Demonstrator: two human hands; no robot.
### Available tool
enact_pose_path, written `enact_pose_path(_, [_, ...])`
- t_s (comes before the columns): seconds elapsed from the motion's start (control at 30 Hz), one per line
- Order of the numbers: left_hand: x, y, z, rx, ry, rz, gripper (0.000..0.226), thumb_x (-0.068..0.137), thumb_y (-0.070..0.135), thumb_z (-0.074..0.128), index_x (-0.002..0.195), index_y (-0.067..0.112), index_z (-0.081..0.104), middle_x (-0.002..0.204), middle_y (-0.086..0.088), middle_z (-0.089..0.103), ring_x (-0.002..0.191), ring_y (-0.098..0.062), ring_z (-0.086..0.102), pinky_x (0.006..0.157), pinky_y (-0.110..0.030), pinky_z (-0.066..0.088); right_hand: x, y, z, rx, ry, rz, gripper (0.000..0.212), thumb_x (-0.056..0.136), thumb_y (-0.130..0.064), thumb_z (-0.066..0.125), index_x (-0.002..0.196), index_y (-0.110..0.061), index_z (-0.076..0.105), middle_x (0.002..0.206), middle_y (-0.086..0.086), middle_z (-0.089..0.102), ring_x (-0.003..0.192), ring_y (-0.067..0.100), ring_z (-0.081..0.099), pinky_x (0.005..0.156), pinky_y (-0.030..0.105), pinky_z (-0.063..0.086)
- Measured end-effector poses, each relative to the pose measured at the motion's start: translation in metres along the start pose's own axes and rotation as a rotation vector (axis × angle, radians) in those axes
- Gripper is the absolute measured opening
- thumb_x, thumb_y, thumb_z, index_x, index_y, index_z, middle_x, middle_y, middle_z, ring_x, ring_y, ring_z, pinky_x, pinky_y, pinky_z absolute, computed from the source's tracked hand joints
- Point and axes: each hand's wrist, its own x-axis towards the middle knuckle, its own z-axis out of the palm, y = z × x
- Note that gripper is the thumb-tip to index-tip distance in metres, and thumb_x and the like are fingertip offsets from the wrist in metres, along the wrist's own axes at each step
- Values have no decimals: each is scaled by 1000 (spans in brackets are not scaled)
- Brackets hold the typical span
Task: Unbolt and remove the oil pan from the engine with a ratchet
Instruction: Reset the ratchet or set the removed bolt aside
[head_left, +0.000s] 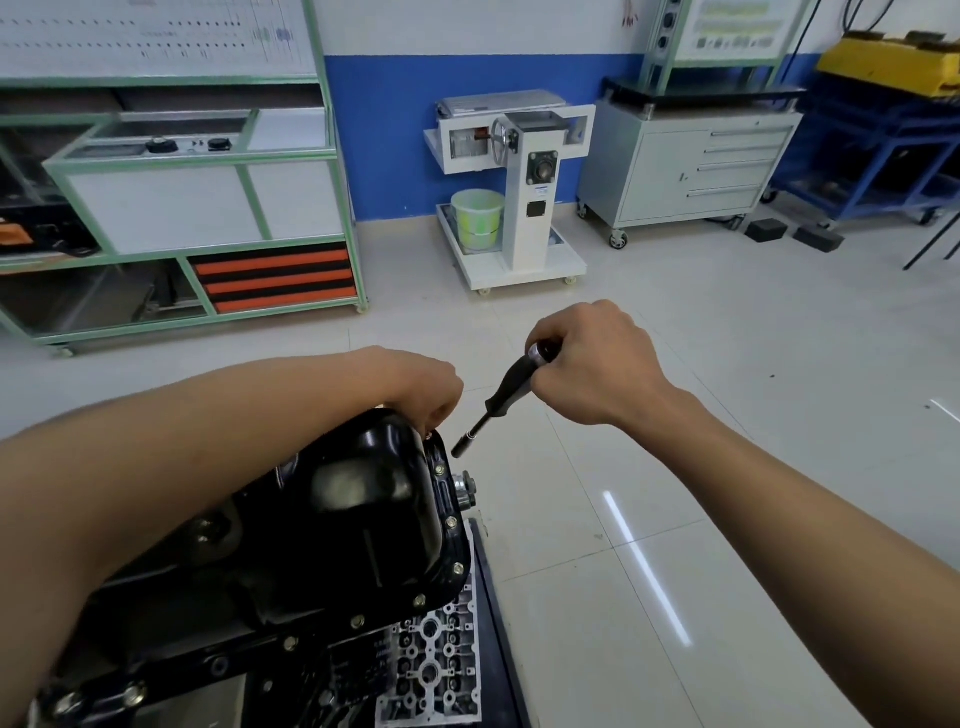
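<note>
My right hand (587, 364) fists the ratchet (506, 395), socket (460, 448) just off the far corner of the oil pan (363, 499); left hand (426, 395) curled there, can't tell on what. I'd seat it square first.

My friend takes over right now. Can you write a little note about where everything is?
Left hand: fingers curled at the far corner of the oil pan; what they pinch is hidden.
Right hand: grips the ratchet, its socket in the air beside that corner, on no bolt.
Done: no bolt visibly out.
Left: at least six flange bolts still seated; pan still on the engine.
</note>
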Motion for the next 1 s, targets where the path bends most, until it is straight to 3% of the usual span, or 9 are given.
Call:
enact_pose_path(0.07, [1, -6, 5, 8, 15, 47, 11, 80, 23, 82, 75, 17, 73, 68, 1, 67, 66, -19, 58, 58, -25, 42, -3, 3, 2, 7, 1, 19, 15, 65, -22, 56, 72, -30, 67, 66, -6, 60, 62, 20, 55, 51, 25, 37])
enact_pose_path(0.2, [5, -12, 9, -7, 21, 102, 17, 87, 25, 77, 92, 8, 77, 88, -7, 75, 70, -15, 55, 45, -11, 29, -5, 6, 7, 12, -14, 56, 16, 66, -21, 55, 73, -29, 68, 64, -7, 60, 60, 20, 56, 53, 27, 45])
enact_pose_path(0.27, [8, -12, 9, -24, 13, 101, 17, 88, 25, 77, 87, 9, 75, 82, -5, 72, 70, -16, 54, 45, -10, 31, -3, 5, 9, 6, -20, 70, 16, 66, -21, 55, 73, -28, 68, 63, -6, 60, 60, 20, 56, 53, 27, 44])
enact_pose_path(0.43, [10, -7, 7, -54, -90, 0, 34, 90, 29, 74, 64, 17, 54, 62, 2, 53, 63, -21, 51, 57, -27, 38, 4, -2, 11, 23, -9, 79, 17, 65, -20, 54, 71, -28, 68, 64, -6, 61, 61, 23, 57, 50, 25, 39])
enact_pose_path(0.6, [8, 5, 3, -81, -174, -126, 38, 93, 36, 66, 64, 12, 59, 64, -4, 59, 64, -26, 55, 60, -30, 45, 10, -10, 9, 21, -16, 64, 15, 65, -20, 55, 71, -29, 66, 65, -6, 61, 63, 23, 57, 51, 25, 36])
enact_pose_path(0.7, [-4, -2, -10, -301, -220, -196, 39, 102, 37, 56, 73, 14, 69, 69, 1, 67, 64, -22, 61, 59, -28, 53, 13, -12, 4, -10, 21, 32, 16, 63, -21, 55, 71, -28, 67, 62, -6, 60, 60, 22, 55, 51, 25, 40])
enact_pose_path(0.8, [-26, -21, -25, -612, 6, -172, 20, 100, 14, 54, 103, 12, 73, 84, 3, 75, 72, -16, 68, 62, -26, 56, 16, -19, -3, -20, 77, -24, 20, 59, -24, 52, 71, -27, 68, 58, -8, 57, 56, 15, 51, 51, 24, 38])
enact_pose_path(0.9, [-55, -19, -28, -984, 259, 66, 48, 88, -14, 50, 114, 20, 71, 102, 5, 78, 97, -14, 73, 78, -21, 57, 20, -32, -6, -37, 72, -76, 19, 57, -27, 51, 68, -29, 66, 63, -7, 59, 60, 16, 52, 51, 23, 33])
enact_pose_path(1.0, [-72, -7, -17, -1131, 339, 252, 48, 86, -18, 60, 119, 16, 67, 99, 11, 77, 101, -10, 71, 86, -18, 51, 21, -44, -3, -63, 37, -107, 17, 57, -26, 54, 68, -31, 65, 70, -7, 63, 66, 20, 54, 51, 23, 30])
